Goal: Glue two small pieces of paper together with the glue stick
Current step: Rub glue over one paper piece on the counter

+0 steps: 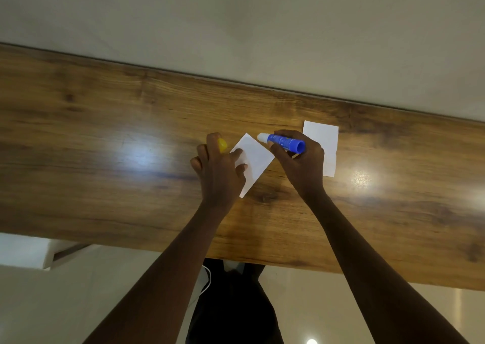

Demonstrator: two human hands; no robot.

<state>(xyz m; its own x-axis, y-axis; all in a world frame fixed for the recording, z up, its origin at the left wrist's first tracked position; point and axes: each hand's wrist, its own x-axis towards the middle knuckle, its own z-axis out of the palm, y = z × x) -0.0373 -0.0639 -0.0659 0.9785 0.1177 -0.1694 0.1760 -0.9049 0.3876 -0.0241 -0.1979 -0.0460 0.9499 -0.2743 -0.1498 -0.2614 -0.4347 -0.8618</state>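
On the wooden desk (105, 123), the left hand (217, 170) does two jobs: its curled outer fingers are closed around the yellow cap (222, 145), while the thumb and forefinger press flat on the near paper (253, 161), which lies turned like a diamond. Just right of it, the right hand (299, 160) is clamped around the blue glue stick (284, 142), held almost level with its white tip pointing left over the paper's far corner; whether the tip touches cannot be told. The second paper (321, 144) lies flat beside and partly under that hand.

Risks, as I judge them: only one side of the paper is pinned, so a stroke towards the free edge could drag or crease it; glue running past the edge would smear the desk; the cap could slip out.

The stick's label has pale print, too small to read.
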